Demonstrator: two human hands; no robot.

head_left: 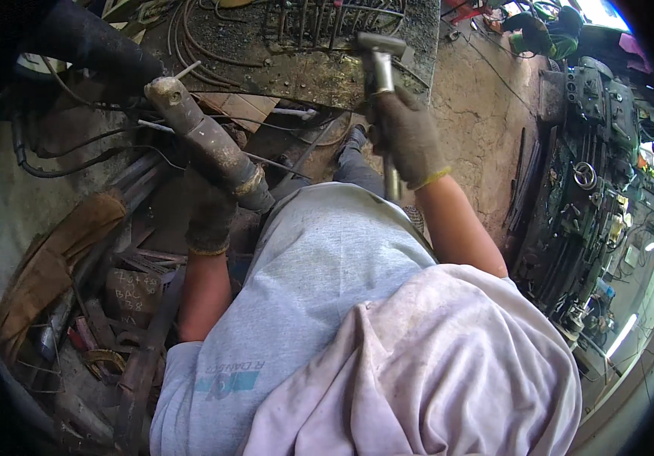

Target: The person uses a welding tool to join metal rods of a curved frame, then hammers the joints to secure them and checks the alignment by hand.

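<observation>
Near the edge of a gritty dark metal tabletop [319,85], cracked tan concrete floor [473,99] stretching rightward, the brown-knit-gloved right hand [409,137] wraps closed round a smooth steel hammer [382,74], while the dark-gloved left hand [211,218] meets a scuffed grey-brown cylinder [213,144], its finger closure hidden in shadow

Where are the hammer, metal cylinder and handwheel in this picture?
Hammer [382,72]: head view, on the handle just above the gloved grip.
Metal cylinder [207,142]: head view, on the middle of its body.
Handwheel [585,176]: head view, on its hub.
</observation>
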